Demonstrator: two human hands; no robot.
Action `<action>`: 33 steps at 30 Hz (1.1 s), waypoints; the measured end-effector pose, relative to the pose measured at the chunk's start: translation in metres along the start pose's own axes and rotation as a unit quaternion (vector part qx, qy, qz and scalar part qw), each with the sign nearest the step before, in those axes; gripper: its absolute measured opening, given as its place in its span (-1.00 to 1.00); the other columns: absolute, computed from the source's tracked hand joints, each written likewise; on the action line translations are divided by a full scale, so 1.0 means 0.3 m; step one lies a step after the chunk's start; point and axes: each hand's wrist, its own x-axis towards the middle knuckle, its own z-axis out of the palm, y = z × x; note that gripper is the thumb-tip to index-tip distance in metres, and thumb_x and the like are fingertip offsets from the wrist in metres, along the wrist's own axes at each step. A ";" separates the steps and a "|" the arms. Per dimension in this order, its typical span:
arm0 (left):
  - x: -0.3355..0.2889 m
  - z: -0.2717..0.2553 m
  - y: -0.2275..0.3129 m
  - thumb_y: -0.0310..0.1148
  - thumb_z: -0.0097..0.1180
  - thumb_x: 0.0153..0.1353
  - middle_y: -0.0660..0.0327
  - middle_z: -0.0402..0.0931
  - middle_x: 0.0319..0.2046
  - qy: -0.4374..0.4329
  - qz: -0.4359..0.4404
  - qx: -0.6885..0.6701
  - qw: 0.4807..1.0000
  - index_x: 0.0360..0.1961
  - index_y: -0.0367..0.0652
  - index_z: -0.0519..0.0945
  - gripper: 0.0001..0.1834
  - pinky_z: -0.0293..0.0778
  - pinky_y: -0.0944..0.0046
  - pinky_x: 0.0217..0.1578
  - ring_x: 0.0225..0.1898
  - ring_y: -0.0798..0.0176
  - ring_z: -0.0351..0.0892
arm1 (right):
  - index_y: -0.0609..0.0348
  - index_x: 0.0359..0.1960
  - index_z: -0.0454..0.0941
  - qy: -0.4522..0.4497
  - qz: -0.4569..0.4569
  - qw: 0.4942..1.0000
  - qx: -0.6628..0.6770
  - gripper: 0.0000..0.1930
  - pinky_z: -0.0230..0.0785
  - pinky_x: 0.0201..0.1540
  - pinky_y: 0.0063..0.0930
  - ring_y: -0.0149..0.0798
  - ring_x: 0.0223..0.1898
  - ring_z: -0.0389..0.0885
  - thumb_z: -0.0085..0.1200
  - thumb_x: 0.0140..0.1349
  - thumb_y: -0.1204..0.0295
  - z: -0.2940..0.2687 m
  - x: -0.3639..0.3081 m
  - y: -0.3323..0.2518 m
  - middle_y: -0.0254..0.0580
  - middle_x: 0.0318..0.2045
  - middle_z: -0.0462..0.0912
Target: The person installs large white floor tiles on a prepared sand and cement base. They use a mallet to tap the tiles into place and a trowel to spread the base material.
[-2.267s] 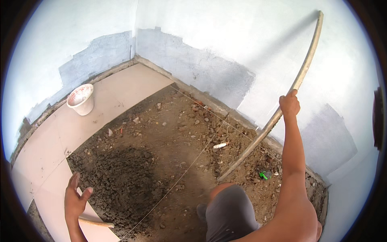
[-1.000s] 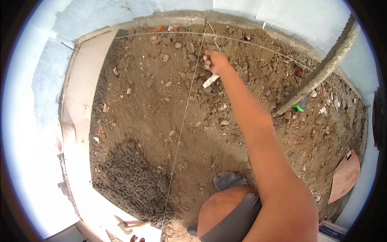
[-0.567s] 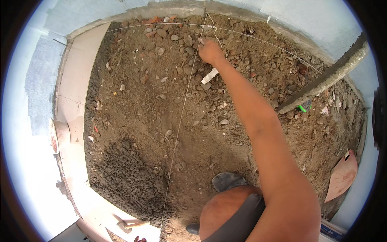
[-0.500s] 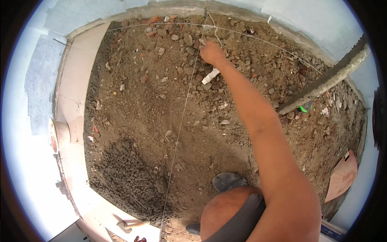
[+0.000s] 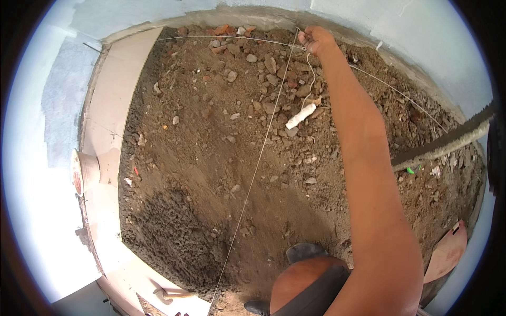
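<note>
Thin pale taut string (image 5: 253,174) is pinched in the right hand (image 5: 315,41), running from that hand back toward the person's feet.

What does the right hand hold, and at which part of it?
The right hand pinches the thin string at its far end, near the wall, where it meets the cross string.

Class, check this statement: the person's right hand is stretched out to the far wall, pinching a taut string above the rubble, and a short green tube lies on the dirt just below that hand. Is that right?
Not quite. In the head view the right hand does pinch the string by the far wall, but the short tube on the dirt is white, not green.
</note>
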 end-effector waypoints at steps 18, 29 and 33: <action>0.046 -0.087 0.126 0.13 0.16 0.26 0.12 0.72 -0.36 0.035 -0.086 0.157 0.983 0.26 -0.21 0.38 -0.26 0.48 0.22 -0.15 -0.22 0.22 0.67 | 0.48 -0.22 0.59 -0.010 0.104 0.976 -0.193 -0.77 0.06 -0.74 -0.60 -0.50 -0.73 0.18 -0.07 0.39 0.51 0.042 0.207 0.030 -0.23 -0.65 0.45; 0.051 -0.144 0.010 0.09 0.16 0.28 0.02 0.69 -0.25 0.048 -0.058 0.198 0.977 0.31 -0.19 0.33 -0.26 0.50 0.18 -0.16 -0.28 0.13 0.64 | 0.42 -0.25 0.54 -0.041 -0.008 0.960 -0.277 -0.81 0.12 -0.70 -0.55 -0.52 -0.68 0.17 -0.06 0.40 0.50 0.026 0.202 0.044 -0.25 -0.58 0.49; 0.038 -0.122 -0.073 0.08 0.17 0.28 0.00 0.69 -0.28 0.020 -0.070 0.166 0.983 0.32 -0.22 0.32 -0.24 0.50 0.20 -0.29 -0.32 0.18 0.64 | 0.44 -0.30 0.54 -0.044 -0.024 0.951 -0.306 -0.83 0.22 -0.69 -0.53 -0.48 -0.66 0.27 -0.02 0.33 0.52 0.020 0.192 0.040 -0.07 -0.38 0.59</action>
